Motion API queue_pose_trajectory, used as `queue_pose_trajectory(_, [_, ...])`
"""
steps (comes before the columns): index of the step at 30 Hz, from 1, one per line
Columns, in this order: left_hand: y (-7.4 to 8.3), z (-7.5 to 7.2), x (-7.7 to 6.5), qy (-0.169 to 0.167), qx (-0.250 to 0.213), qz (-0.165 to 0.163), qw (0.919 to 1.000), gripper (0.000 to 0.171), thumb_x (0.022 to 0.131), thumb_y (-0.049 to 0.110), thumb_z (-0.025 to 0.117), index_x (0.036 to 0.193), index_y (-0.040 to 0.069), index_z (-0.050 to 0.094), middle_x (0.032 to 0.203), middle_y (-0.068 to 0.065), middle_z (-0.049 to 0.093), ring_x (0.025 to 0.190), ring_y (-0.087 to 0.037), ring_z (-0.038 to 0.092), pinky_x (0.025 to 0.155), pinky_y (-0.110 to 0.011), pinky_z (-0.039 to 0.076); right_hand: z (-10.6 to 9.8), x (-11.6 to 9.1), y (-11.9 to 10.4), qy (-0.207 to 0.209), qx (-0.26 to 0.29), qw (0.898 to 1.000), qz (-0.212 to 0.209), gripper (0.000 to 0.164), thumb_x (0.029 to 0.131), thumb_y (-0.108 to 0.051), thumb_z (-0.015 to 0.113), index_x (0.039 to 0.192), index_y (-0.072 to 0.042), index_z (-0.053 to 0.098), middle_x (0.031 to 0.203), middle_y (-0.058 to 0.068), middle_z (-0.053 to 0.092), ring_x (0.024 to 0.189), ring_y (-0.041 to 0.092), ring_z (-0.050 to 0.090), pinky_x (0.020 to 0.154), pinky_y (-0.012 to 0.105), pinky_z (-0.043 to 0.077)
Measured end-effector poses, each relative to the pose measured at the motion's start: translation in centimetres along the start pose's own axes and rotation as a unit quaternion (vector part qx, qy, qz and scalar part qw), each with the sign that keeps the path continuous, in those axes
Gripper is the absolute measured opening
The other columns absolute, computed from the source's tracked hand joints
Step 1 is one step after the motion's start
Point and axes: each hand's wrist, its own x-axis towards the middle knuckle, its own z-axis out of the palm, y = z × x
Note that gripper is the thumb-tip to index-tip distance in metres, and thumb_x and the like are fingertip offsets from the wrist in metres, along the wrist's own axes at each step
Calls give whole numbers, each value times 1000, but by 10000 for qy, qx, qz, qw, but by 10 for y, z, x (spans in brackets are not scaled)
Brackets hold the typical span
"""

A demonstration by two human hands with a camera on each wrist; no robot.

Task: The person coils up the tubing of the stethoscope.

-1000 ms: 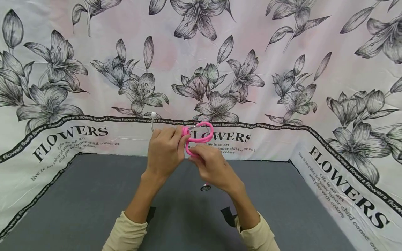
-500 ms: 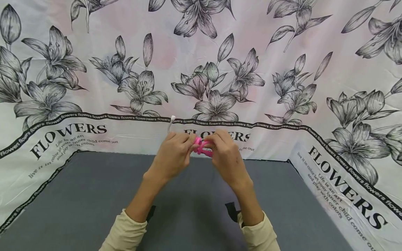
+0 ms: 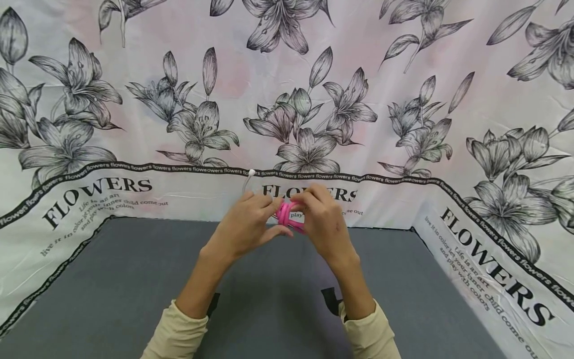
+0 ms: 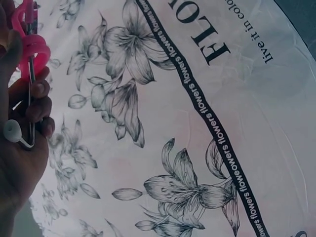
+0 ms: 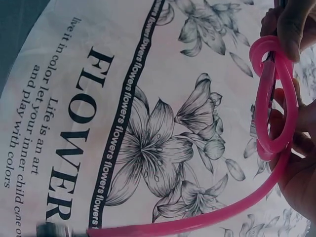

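Note:
A stethoscope with pink tubing is held up in front of me between both hands. My left hand grips its metal ear tubes, fingers curled round them and thumb stretched out below the coil. A white ear tip sticks up above that hand. The tubing is wound round the ear tubes in a tight coil. To the right, my right hand pinches the looped tubing. In the right wrist view a length of tubing runs down to the blurred chest piece, which the head view hides.
Below the hands lies a dark grey table. Black patches show on it near both forearms. A white flower-printed cloth with lettering stands behind the table and along its sides.
My left hand has shifted right with the ear tubes. My right hand has risen from below the large loop to beside the coil. The chest piece has gone out of the head view.

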Motion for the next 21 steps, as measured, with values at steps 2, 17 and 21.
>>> queue_pose_trajectory(2, [1,1,0,44,31,34,10000,54,82,51,85,112,7,74,92,-3,73,78,-20,62,79,-34,49,0,0,1,29,27,10000,16,10,87,-3,81,95,2,78,83,10,61,78,22,57,70,29,55])
queue_pose_trajectory(17, [-9,-5,-3,-150,-513,495,9973,41,89,41,82,112,8,75,82,4,65,72,-13,55,76,-31,42,-4,-2,10,-21,663,9973,308,20,80,-8,85,91,1,71,87,12,69,80,21,71,69,25,60])
queue_pose_trajectory(21, [-14,-11,-4,-270,-836,631,9941,40,88,41,82,111,8,77,84,2,67,72,-11,56,78,-31,42,-5,-2,12,-59,1009,9943,337,22,78,-6,87,93,1,73,87,11,73,76,19,73,65,23,60])
